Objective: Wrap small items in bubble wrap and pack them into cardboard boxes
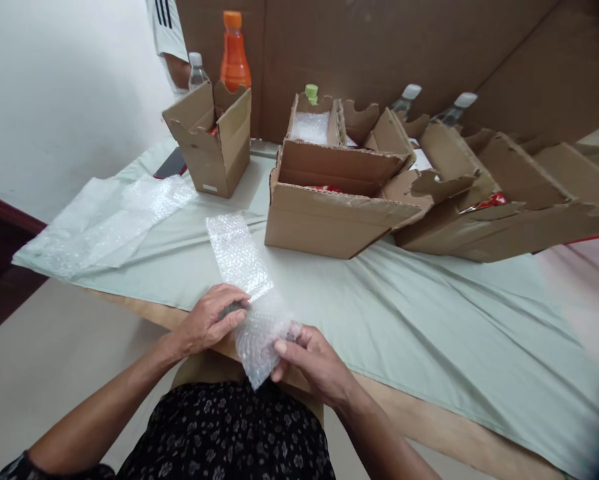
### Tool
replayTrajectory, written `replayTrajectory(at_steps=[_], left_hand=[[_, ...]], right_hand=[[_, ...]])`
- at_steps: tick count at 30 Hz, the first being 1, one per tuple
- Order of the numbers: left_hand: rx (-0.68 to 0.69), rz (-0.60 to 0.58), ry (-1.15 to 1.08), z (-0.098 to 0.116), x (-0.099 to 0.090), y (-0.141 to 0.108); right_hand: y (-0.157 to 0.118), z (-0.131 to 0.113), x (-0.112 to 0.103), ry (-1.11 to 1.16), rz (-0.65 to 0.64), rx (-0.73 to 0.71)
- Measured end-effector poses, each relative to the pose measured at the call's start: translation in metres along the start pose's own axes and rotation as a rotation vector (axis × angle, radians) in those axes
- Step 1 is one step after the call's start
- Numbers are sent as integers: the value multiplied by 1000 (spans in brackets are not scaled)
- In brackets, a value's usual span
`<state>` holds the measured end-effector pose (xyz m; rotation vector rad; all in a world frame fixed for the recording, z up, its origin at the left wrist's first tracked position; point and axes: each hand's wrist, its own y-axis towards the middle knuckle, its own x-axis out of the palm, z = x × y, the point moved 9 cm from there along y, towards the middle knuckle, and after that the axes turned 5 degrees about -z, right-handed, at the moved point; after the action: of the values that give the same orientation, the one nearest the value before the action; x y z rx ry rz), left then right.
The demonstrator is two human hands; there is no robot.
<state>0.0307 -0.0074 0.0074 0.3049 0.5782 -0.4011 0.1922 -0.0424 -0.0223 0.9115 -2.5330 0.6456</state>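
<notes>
A long strip of clear bubble wrap [239,257] reaches from the green cloth over the table's front edge toward my lap. My right hand [309,360] grips its near end, thumb on top and fingers underneath. On the other side, my left hand [214,317] has curled fingers, and its thumb and forefinger pinch the strip's left edge. The near part of the wrap is tilted and bent between both hands. Whether anything lies inside it, I cannot tell.
More bubble wrap [109,223] lies at the table's left end. An open cardboard box [324,220] stands ahead, with several others to its right and a smaller box [219,150] left. Behind are an orange bottle [235,57] and white-capped bottles. Another person's sleeve [168,27] shows at upper left.
</notes>
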Motion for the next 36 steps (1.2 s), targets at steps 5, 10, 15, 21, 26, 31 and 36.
replayTrajectory(at_steps=[5,10,15,21,26,31,36], left_hand=[[-183,173,-266,-22,-5,-16],[-309,355,-146,-32,-5,-28],[-222,480,211,-19,-9,-27],[-103,439,428,-10,-10,-13],[-65,457,497,-7,-8,-10],[-29,462,551,-5,-3,-10],[-4,413,598,-9,3,-10]], right_hand=[[49,-30,-5,88,77,-141],[83,-27,-4,95,37,-76],[79,-20,-8,-36,4,-30],[65,-63,-9,-727,45,-382],[66,-56,6,-1359,-113,-570],[70,-43,-4,-1507,-29,-569],[65,-49,-5,-1485,5,-615]])
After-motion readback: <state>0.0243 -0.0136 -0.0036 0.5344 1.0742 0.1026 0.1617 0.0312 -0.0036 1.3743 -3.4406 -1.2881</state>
